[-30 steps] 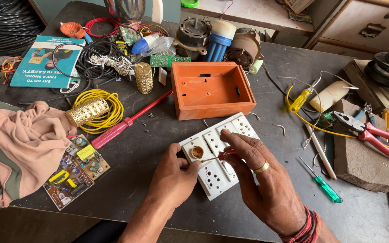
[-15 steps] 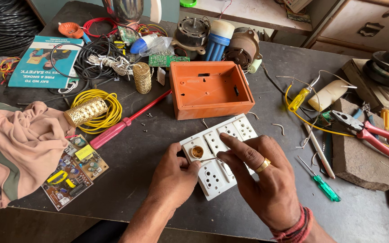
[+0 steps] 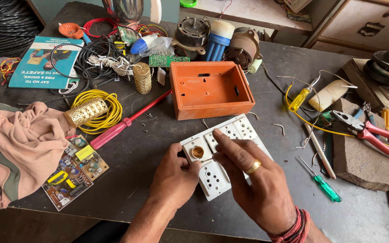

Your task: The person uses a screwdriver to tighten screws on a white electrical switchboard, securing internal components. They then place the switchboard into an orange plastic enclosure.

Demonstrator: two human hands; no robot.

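On table [image 3: 158, 148] | white switch plate [image 3: 230, 135] long axis diagonal, lower-left to upper-right; left hand [image 3: 174, 177] fingers clamped on it; right hand [image 3: 253, 180] fingers resting atop

gold ring [image 3: 253, 167], red wrist threads [image 3: 293, 225]

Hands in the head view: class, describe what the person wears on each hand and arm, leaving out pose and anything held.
Both forearms are bare, with no sleeves in view. The right hand wears a gold-coloured ring on one finger and a bundle of red threads wound round the wrist. The left hand shows no ring, band or glove.
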